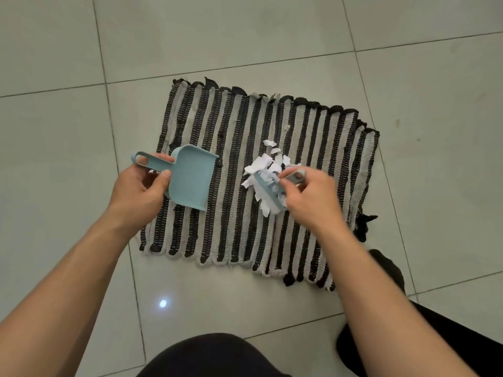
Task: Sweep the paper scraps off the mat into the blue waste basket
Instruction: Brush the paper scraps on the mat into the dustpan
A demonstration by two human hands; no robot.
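One striped mat (272, 191), one dustpan (190, 178), one small brush (275, 186), one heap of paper scraps (268, 165), two hands.

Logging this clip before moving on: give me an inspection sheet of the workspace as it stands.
Surface: grey tiled floor; striped mat lies flat on it.
Job's things: paper scraps piled mid-mat; dustpan; small brush among the scraps; waste basket not in view.
Clutter: nothing seen.
Hands: left hand holds the dustpan handle; right hand holds the brush.
Cables: nothing seen.
Surroundings: person's dark-clothed legs at the bottom edge.
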